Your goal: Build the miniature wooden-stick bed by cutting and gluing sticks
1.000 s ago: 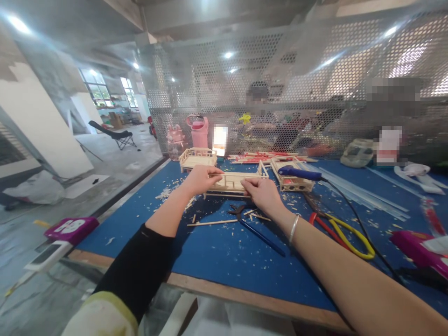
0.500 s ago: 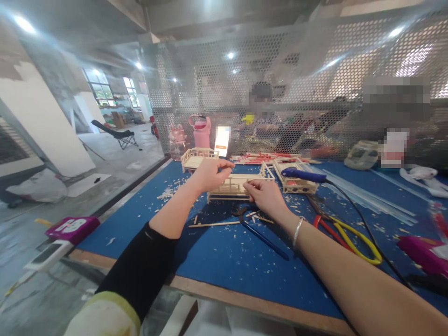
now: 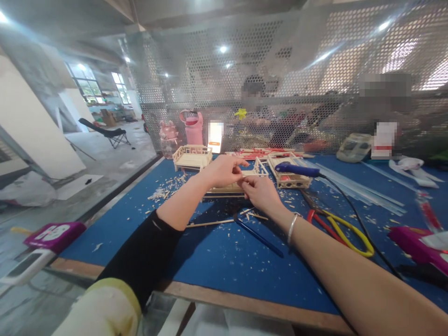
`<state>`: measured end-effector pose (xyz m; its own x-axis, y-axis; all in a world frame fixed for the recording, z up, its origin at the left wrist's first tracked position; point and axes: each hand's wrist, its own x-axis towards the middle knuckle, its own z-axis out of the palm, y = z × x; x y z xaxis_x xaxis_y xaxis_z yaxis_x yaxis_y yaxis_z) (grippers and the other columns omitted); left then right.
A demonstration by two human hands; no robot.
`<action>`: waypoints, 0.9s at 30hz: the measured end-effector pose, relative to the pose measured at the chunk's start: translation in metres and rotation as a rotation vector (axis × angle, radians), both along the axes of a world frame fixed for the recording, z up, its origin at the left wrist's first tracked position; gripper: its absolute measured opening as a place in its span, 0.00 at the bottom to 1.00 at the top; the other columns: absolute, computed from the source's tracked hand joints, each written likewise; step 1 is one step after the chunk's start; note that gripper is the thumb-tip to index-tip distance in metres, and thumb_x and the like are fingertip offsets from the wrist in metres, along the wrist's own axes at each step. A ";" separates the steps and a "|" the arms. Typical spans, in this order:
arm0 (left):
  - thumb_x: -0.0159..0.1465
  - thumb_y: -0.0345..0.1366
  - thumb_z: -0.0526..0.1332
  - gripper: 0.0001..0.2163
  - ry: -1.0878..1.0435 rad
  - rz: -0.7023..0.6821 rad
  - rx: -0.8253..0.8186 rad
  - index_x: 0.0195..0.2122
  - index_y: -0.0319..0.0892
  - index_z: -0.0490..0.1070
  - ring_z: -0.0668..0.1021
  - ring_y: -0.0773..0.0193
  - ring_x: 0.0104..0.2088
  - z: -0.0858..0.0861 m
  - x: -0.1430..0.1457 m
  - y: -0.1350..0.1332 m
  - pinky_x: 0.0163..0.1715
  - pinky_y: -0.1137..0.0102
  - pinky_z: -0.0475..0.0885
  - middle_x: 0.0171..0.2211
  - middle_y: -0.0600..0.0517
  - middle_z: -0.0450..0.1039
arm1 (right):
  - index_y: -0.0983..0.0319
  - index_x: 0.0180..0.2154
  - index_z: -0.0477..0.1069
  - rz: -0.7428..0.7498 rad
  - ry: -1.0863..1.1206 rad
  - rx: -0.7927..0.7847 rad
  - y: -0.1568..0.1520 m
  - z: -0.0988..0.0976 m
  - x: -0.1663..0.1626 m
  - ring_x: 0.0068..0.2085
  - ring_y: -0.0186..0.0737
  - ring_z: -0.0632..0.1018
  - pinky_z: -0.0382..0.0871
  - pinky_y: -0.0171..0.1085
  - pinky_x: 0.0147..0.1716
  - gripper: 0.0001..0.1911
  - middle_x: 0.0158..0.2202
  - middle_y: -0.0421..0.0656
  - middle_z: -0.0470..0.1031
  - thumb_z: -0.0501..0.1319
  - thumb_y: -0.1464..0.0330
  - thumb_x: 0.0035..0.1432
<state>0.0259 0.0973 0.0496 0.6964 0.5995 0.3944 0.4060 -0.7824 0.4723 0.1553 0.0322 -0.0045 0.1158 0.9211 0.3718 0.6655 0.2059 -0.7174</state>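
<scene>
Tabletop (image 3: 217, 261): blue surface with a wooden near edge, strewn with pale wood chips, thickest toward the far left corner.
Mesh screen (image 3: 315, 79): perforated metal sheet standing along the far edge; other people sit behind it, blurred.
Wooden frame (image 3: 229, 186): small stick-built model, long and low, resting near the middle of the tabletop toward the far edge; both hands meet at its near rail.
Left hand (image 3: 220, 170): reaches in from the left, fingers pinched narrow over the frame's top rail; whether a small piece sits between the fingertips cannot be told.
Right hand (image 3: 261, 193): lies just right of the left hand, fingers curled close against the frame's front; a silver bangle (image 3: 292, 227) circles the wrist.
Second frame (image 3: 192, 156): finished-looking model near the far left corner.
Third frame (image 3: 289, 175): another model right of the hands, with a blue-handled tool (image 3: 297, 170) lying across it, its black cord trailing toward the right edge.
Cutters (image 3: 341, 228): red and yellow handles, right of the right forearm.
Blue pliers (image 3: 257, 233): just in front of the hands, beside a loose wooden stick (image 3: 210, 223).
Pink bottle (image 3: 193, 127): at the far edge; no writing legible.
Purple box (image 3: 54, 232): off the left edge, white markings too blurred to read.
</scene>
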 end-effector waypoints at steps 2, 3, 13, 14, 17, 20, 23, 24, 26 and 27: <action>0.46 0.26 0.60 0.17 0.008 0.006 0.016 0.39 0.42 0.76 0.76 0.64 0.26 0.000 0.001 -0.001 0.29 0.71 0.66 0.23 0.52 0.77 | 0.61 0.21 0.72 0.000 0.008 -0.004 0.000 0.001 -0.001 0.18 0.32 0.66 0.56 0.31 0.22 0.13 0.13 0.36 0.67 0.52 0.68 0.51; 0.47 0.26 0.60 0.17 0.022 0.013 0.038 0.39 0.42 0.76 0.76 0.63 0.26 0.000 0.001 -0.002 0.29 0.71 0.66 0.23 0.52 0.77 | 0.62 0.22 0.73 0.003 0.013 -0.006 -0.001 0.001 -0.001 0.18 0.32 0.66 0.56 0.31 0.22 0.13 0.13 0.36 0.67 0.52 0.68 0.51; 0.48 0.26 0.59 0.21 0.036 0.031 0.066 0.45 0.40 0.73 0.77 0.62 0.27 0.007 0.000 -0.008 0.30 0.71 0.66 0.25 0.50 0.78 | 0.60 0.21 0.73 0.018 0.011 0.032 -0.002 0.001 0.000 0.19 0.33 0.67 0.57 0.32 0.23 0.14 0.13 0.36 0.66 0.54 0.64 0.52; 0.47 0.25 0.60 0.21 0.023 0.032 0.051 0.45 0.40 0.74 0.76 0.62 0.26 0.007 0.000 -0.008 0.30 0.71 0.66 0.25 0.50 0.78 | 0.60 0.21 0.73 0.016 0.017 0.030 -0.002 0.001 0.000 0.19 0.33 0.67 0.57 0.32 0.23 0.14 0.13 0.36 0.66 0.54 0.64 0.52; 0.46 0.25 0.61 0.21 0.001 0.036 0.023 0.44 0.40 0.74 0.76 0.63 0.25 0.008 0.000 -0.009 0.28 0.71 0.66 0.23 0.51 0.77 | 0.60 0.20 0.71 0.009 0.036 0.017 -0.002 0.000 -0.002 0.19 0.32 0.67 0.56 0.31 0.23 0.15 0.13 0.36 0.65 0.54 0.64 0.53; 0.46 0.25 0.61 0.21 -0.003 0.047 0.023 0.43 0.40 0.74 0.76 0.63 0.25 0.008 0.001 -0.009 0.28 0.71 0.65 0.23 0.50 0.77 | 0.61 0.18 0.69 0.031 0.028 0.010 -0.001 0.002 0.001 0.19 0.31 0.66 0.55 0.31 0.22 0.16 0.13 0.35 0.65 0.53 0.64 0.53; 0.48 0.26 0.60 0.20 0.006 0.044 0.042 0.44 0.40 0.74 0.76 0.63 0.24 0.007 0.000 -0.008 0.27 0.71 0.65 0.24 0.50 0.77 | 0.61 0.17 0.66 0.130 -0.009 -0.029 -0.003 0.008 0.011 0.18 0.29 0.64 0.55 0.31 0.22 0.17 0.14 0.35 0.66 0.51 0.64 0.54; 0.48 0.26 0.60 0.20 0.014 0.037 0.049 0.45 0.40 0.73 0.76 0.63 0.24 0.007 0.000 -0.007 0.27 0.71 0.65 0.24 0.50 0.77 | 0.62 0.17 0.66 0.166 -0.027 -0.048 -0.004 0.011 0.016 0.18 0.29 0.63 0.55 0.31 0.21 0.17 0.14 0.35 0.67 0.51 0.64 0.54; 0.50 0.27 0.60 0.21 0.032 0.025 0.057 0.46 0.40 0.72 0.75 0.63 0.24 0.005 0.000 -0.006 0.27 0.71 0.65 0.24 0.50 0.77 | 0.62 0.20 0.68 0.198 -0.041 -0.078 -0.005 0.016 0.027 0.17 0.28 0.63 0.55 0.31 0.20 0.14 0.15 0.35 0.67 0.52 0.64 0.53; 0.50 0.28 0.60 0.21 0.036 0.025 0.056 0.47 0.39 0.72 0.75 0.63 0.24 0.005 -0.001 -0.006 0.27 0.70 0.65 0.24 0.49 0.77 | 0.62 0.22 0.69 0.198 -0.031 -0.087 -0.006 0.019 0.032 0.17 0.28 0.63 0.55 0.31 0.20 0.12 0.15 0.35 0.67 0.53 0.65 0.51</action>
<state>0.0254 0.0914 0.0542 0.6962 0.5943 0.4027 0.4415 -0.7968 0.4125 0.1875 0.0260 0.0141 -0.0805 0.9536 0.2903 0.6404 0.2727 -0.7180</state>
